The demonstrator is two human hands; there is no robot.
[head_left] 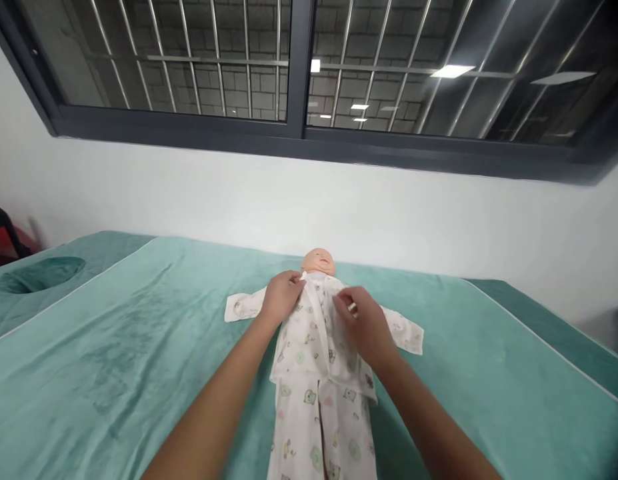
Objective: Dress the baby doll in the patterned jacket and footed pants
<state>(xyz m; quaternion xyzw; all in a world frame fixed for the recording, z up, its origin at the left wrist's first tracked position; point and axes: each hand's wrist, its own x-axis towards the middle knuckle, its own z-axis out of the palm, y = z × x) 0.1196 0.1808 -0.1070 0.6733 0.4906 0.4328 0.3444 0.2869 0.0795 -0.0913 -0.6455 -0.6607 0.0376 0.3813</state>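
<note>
Nearest to me on the head view lie the pale printed trousers (293,420), two soft legs with a slit of shadow between them; I'd expect them to be limp and to bunch if tugged. Above them the matching shirt (303,333) covers the doll's body, its hem overlapping the trousers and a plain white strip (319,323) running down the front. I judge the shirt light and thin, probably cotton, with more grip than slip, so I'd take hold by the collar edge or the strip rather than the loose middle, where it would only crease. My right hand (361,317) is over the chest with its fingers curled; I can't tell whether they have cloth between them. My left hand (285,293) is at the collar, its fingers pinched together on the edge. Both sleeves lie spread out to the sides. Beyond the collar is the head of the doll (319,257), which lies face up on the green-covered bed (139,333), near its far edge. It looks like smooth plastic, firmer and slicker than the cloth. Behind stands the white wall (213,193), topped by the dark-framed window (297,73).
</note>
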